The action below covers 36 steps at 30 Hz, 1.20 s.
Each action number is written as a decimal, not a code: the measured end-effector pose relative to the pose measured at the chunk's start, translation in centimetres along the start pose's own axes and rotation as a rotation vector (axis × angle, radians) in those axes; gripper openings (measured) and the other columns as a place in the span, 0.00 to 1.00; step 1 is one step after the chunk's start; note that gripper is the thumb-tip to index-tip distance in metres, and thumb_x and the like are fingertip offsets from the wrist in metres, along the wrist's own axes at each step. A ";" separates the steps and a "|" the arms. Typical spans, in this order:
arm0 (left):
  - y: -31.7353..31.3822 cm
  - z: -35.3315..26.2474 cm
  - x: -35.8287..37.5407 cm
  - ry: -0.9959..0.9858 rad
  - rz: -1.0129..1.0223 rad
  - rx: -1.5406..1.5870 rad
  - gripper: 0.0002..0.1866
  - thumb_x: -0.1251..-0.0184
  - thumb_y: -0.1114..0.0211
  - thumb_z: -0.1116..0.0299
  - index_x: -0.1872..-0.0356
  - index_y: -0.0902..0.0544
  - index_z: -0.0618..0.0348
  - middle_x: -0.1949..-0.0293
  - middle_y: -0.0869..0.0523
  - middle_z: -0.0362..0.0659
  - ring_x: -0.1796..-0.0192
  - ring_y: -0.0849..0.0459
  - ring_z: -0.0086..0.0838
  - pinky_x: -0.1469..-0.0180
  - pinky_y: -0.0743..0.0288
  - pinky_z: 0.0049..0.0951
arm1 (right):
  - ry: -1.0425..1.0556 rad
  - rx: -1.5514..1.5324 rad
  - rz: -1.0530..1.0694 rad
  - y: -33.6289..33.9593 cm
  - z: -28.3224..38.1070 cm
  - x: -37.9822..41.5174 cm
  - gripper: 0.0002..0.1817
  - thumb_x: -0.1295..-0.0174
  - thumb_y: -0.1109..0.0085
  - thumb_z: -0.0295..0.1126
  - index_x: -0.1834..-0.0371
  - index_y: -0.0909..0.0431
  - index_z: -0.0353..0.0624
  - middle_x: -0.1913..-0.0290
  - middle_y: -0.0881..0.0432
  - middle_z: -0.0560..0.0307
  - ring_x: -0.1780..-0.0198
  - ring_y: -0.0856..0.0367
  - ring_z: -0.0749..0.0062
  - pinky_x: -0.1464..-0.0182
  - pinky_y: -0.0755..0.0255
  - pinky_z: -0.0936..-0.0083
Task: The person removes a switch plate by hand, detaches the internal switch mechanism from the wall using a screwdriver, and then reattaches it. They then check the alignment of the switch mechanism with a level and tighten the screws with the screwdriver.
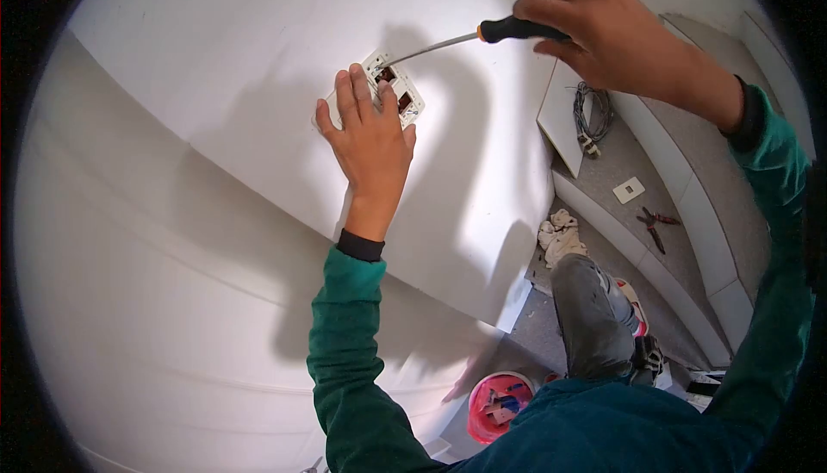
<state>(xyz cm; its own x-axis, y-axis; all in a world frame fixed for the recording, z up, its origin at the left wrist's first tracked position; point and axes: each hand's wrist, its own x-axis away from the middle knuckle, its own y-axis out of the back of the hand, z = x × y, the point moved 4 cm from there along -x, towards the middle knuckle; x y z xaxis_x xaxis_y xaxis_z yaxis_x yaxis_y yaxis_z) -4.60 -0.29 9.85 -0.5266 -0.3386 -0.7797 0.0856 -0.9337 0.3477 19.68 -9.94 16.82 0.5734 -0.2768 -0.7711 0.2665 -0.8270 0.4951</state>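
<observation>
A white wall switch frame [415,111] with dark openings sits against the white wall panel. My left hand [372,147] holds it there, its fingers spread over the face and edges and covering the lower left part. In my right hand [594,25], the fingers are wrapped round the black handle of a screwdriver [439,46] with an orange collar. Its long metal shaft slants down to the left, and the tip meets the frame near the upper screw position. Whether it sits in a screw head is too small to tell.
Curved grey steps descend at right. On them lie a coiled grey cable [593,113], a small white cover plate [629,189] and red-handled pliers [656,227]. A pale cloth [562,237] is near my knee. A pink bucket [476,424] with assorted items stands below.
</observation>
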 end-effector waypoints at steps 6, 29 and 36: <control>0.0 -0.2 -0.1 -0.009 0.069 -0.048 0.36 0.56 0.23 0.50 0.41 0.23 0.40 0.31 0.36 0.54 0.26 0.48 0.45 0.32 0.60 0.63 | -0.465 -0.142 0.340 0.8 -0.7 -0.9 0.18 0.44 0.31 0.33 0.55 0.25 0.40 0.63 0.19 0.49 0.65 0.18 0.62 0.63 0.23 0.65; 0.4 -1.2 -1.1 0.034 0.239 -0.104 0.37 0.50 0.26 0.54 0.36 0.30 0.34 0.31 0.40 0.55 0.26 0.48 0.50 0.30 0.56 0.62 | -0.102 0.153 0.189 -0.3 0.9 0.6 0.24 0.50 0.27 0.27 0.52 0.29 0.41 0.62 0.20 0.52 0.62 0.18 0.63 0.63 0.22 0.68; 0.5 -1.2 -1.0 0.031 0.213 -0.087 0.36 0.50 0.26 0.54 0.36 0.28 0.34 0.31 0.38 0.54 0.26 0.48 0.49 0.30 0.56 0.62 | 0.272 0.124 0.042 2.7 1.7 -1.1 0.13 0.38 0.39 0.35 0.64 0.25 0.34 0.77 0.24 0.52 0.84 0.25 0.67 0.83 0.30 0.69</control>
<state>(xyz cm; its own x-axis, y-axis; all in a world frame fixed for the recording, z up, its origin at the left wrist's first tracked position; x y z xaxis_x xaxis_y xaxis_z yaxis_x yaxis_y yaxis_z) -3.06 -0.53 10.18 -0.4624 -0.5314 -0.7098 0.2651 -0.8468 0.4613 18.42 -12.72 18.36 0.7728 -0.1851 -0.6070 0.1510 -0.8754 0.4592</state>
